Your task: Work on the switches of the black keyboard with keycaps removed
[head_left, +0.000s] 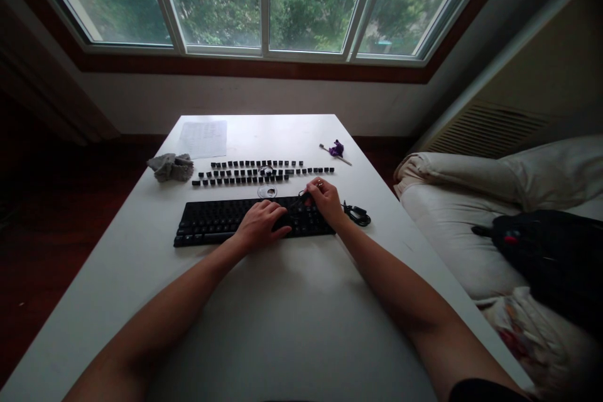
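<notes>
A black keyboard (211, 220) lies across the white table in front of me. Over its right half rests my left hand (260, 223), fingers curled round a dark rounded object (282, 221) that is partly hidden and whose kind I cannot make out. Thumb and fingers of my right hand (325, 198) are pinched on a thin black cord-like thing (301, 198) just above the keyboard's back right part. Behind the keyboard stand loose black keycaps (245, 173) in three rows. A small clear round dish (267, 191) with something dark in it sits between them and the keyboard.
A coiled black cable (358, 215) lies at the keyboard's right end. Farther back are a grey cloth (170, 167), a sheet of paper (202, 139), and a brush (346, 161) beside a crumpled purple thing (336, 149). A cushioned seat (443, 220) adjoins the table's right side.
</notes>
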